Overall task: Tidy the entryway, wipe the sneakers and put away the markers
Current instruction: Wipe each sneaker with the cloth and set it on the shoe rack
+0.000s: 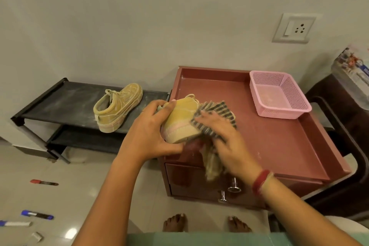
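Sneaker (180, 120) is hovering just above the maroon surface (269, 136), the left hand (147, 134) gripping one end to steady it while the right hand (221, 136) is clutching a striped cloth (215, 109) against its side, markers (37, 215) lying on the floor (65, 201).

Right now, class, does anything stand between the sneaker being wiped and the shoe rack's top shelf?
Nothing visible does. The held sneaker in the left hand is just right of the rack's top shelf; the other sneaker sits there with bare shelf on both sides.
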Motion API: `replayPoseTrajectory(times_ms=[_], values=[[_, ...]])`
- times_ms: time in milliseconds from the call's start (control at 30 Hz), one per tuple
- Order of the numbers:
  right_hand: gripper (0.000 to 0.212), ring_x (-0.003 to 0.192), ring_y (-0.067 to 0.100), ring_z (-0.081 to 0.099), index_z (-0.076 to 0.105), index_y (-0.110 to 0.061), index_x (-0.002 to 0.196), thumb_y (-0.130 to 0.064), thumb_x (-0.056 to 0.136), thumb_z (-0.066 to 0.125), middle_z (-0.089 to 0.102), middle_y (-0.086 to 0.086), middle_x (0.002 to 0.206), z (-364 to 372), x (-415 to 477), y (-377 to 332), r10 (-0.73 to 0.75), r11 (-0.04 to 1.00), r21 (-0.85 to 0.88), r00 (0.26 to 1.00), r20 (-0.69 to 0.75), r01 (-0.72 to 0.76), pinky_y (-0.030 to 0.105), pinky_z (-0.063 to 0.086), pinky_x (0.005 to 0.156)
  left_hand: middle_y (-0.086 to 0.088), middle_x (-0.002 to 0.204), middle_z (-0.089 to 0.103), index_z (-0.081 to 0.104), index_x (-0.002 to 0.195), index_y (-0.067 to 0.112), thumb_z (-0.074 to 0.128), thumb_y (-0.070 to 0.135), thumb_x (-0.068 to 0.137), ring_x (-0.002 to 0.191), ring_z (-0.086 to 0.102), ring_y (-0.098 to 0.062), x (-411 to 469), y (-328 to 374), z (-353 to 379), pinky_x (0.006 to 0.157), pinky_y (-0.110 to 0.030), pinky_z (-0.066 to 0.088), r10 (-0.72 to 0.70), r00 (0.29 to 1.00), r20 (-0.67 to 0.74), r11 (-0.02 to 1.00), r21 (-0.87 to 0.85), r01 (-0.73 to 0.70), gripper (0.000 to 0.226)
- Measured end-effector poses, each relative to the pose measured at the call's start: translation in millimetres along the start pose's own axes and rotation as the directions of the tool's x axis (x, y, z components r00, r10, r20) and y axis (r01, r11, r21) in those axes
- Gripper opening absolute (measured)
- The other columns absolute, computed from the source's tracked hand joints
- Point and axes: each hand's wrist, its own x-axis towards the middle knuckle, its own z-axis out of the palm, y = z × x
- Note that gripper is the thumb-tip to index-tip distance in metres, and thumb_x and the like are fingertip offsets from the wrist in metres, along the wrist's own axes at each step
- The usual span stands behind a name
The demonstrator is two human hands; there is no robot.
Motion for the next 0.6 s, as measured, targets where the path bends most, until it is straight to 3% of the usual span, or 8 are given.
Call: replayPoseTrajectory(times_ms=[100, 233, 367, 500, 600], values=[[0.065, 0.141, 0.012, 0.018, 0.047, -0.051, 0.124, -0.005, 0.079, 0.038, 0.038, -0.019, 0.141, -8.2, 7.2, 3.7, 0.078, 0.997, -0.008, 0.993, -0.086, -0.079, 0.05, 0.019, 0.115, -0.005, 0.131, 0.046, 0.044, 0.141, 0.015, 0.062, 0.066, 0.054, 0.112, 0.049, -0.019, 1.3, 2.7, -0.7, 0.084, -0.03, 0.045, 0.011, 1.0, -0.002, 1.0, 0.022, -0.011, 0.102], [0.074, 0.143, 0.006, 0.015, 0.041, -0.046, 0.134, 0.002, 0.077, 0.039, 0.034, -0.019, 0.147, 4.4, -14.0, -9.2, -0.061, 0.997, -0.049, 0.993, 0.102, 0.066, 0.046, 0.012, 0.118, -0.006, 0.131, 0.046, 0.046, 0.139, 0.012, 0.061, 0.065, 0.053, 0.111, 0.048, -0.015, 2.7, 2.0, -2.0, 0.083, -0.031, 0.048, 0.028, 0.999, 0.015, 0.999, 0.032, -0.028, 0.102], [0.072, 0.143, 0.014, 0.017, 0.041, -0.041, 0.135, -0.002, 0.075, 0.036, 0.037, -0.012, 0.147, -12.5, 5.3, 12.7, 0.02, 0.989, -0.146, 1.0, 0.012, -0.018, 0.049, 0.02, 0.115, -0.003, 0.131, 0.045, 0.045, 0.14, 0.014, 0.063, 0.066, 0.052, 0.107, 0.029, 0.006, -0.7, -0.7, -3.4, 0.088, -0.025, 0.036, -0.012, 1.0, 0.013, 0.999, -0.034, 0.013, 0.103], [0.076, 0.143, 0.01, 0.017, 0.04, -0.042, 0.136, 0.003, 0.074, 0.037, 0.033, -0.015, 0.148, -4.6, -3.2, 0.3, -0.077, 0.985, -0.137, 0.981, 0.176, 0.102, 0.04, 0.011, 0.118, -0.003, 0.129, 0.046, 0.046, 0.139, 0.013, 0.062, 0.065, 0.051, 0.105, 0.031, 0.007, -1.8, -2.8, -2.7, 0.087, -0.024, 0.037, -0.011, 1.0, 0.018, 0.999, -0.042, 0.011, 0.104], [0.071, 0.143, 0.013, 0.017, 0.037, -0.044, 0.136, -0.008, 0.075, 0.033, 0.033, -0.013, 0.148, -12.3, 8.3, 18.1, -0.014, 0.982, -0.185, 0.997, 0.079, 0.029, 0.047, 0.015, 0.117, -0.001, 0.129, 0.045, 0.045, 0.14, 0.015, 0.064, 0.065, 0.051, 0.108, 0.036, 0.002, -2.7, -5.4, -3.5, 0.089, -0.026, 0.039, -0.032, 0.999, 0.016, 0.997, -0.064, 0.033, 0.104]])
